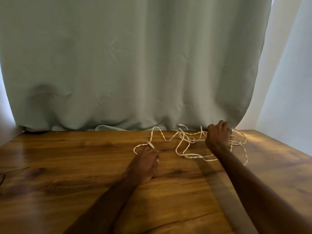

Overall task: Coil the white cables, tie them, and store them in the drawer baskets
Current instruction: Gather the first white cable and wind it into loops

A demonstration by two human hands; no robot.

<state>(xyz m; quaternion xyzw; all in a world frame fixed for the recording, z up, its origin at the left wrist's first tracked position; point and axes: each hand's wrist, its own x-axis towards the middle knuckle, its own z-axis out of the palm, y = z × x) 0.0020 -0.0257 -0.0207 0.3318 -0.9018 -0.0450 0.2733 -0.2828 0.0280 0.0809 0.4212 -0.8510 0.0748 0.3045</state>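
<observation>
I see the cable (185, 139) lying loose on the table (84, 166): thin, white, with a twisted, rope-like texture, in a messy tangle of loops. Most of the tangle sits under and on both sides of my right hand (217, 136), with some strands trailing back toward me beside the wrist. One long strand runs off to the left of that hand and ends in a small pale plug (150, 144).

The right hand is knuckles up with its fingers curled down into the tangle, gripping cable strands. My left hand (145, 163) lies low on the wood, fingers bunched and fairly straight, with the tips at the plug. I cannot tell whether it is pinching the plug or only touching it.

The table is glossy brown wood, flat, with strong dark grain, knots and a few long cracks. It shows bright glare beyond the right hand and again far left of the left hand.

Just past both hands, a pale grey-green curtain (135, 65) hangs in soft vertical folds, matte and creased, its hem bunching on the table's far edge. To the right of it is a plain white wall (290, 73).
</observation>
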